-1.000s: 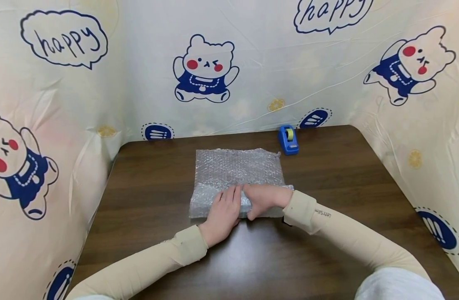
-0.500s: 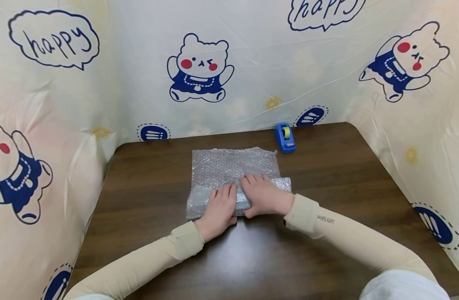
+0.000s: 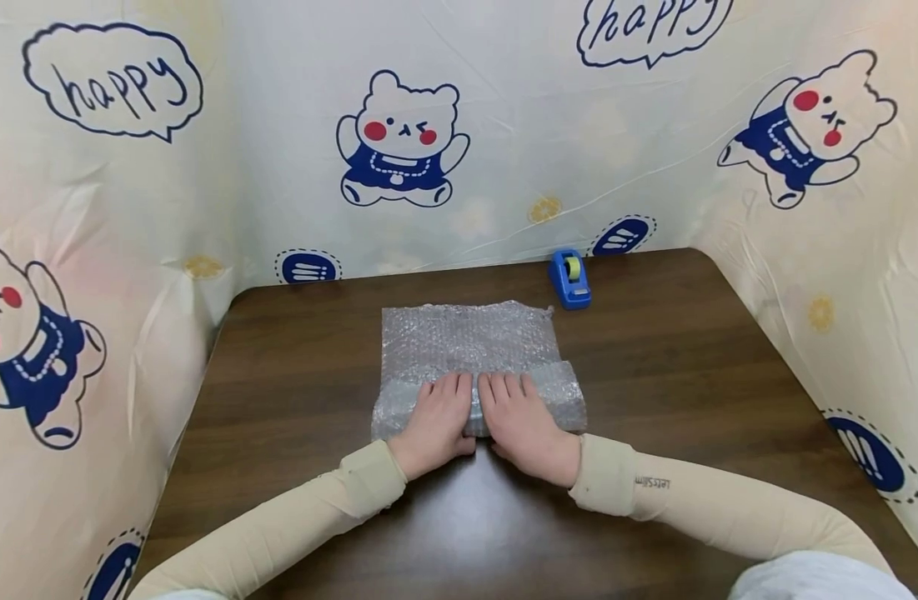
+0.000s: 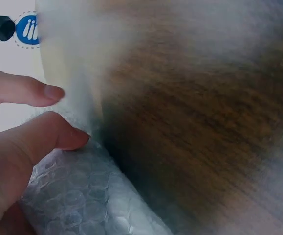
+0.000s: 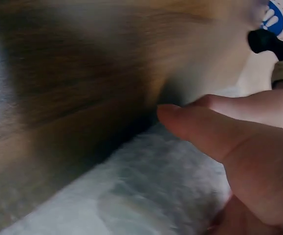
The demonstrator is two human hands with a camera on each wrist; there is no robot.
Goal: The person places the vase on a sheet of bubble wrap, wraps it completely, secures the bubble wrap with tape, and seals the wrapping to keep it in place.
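A sheet of clear bubble wrap [image 3: 469, 337] lies flat at its far side, and its near part is folded over into a thick bundle. My left hand [image 3: 438, 423] grips the bundle from the left, fingers over the top and thumb at the near edge. Close beside it, my right hand [image 3: 529, 429] grips the bundle the same way. Both thumbs show at the near side in the left wrist view, where the bubble wrap [image 4: 92, 196] bulges below them. A pale blue strip shows through the layers between the hands; what is wrapped inside is hidden.
A blue tape dispenser [image 3: 571, 282] with yellowish tape stands at the back of the brown wooden table [image 3: 654, 358], right of the sheet's far corner. A printed cloth [image 3: 504, 150] with bear figures hangs around the table's back and sides.
My right hand went from the bundle's near right side up over its top, then came back toward me, now level with the left. The right part of the wrap lies folded down. The left hand stays.
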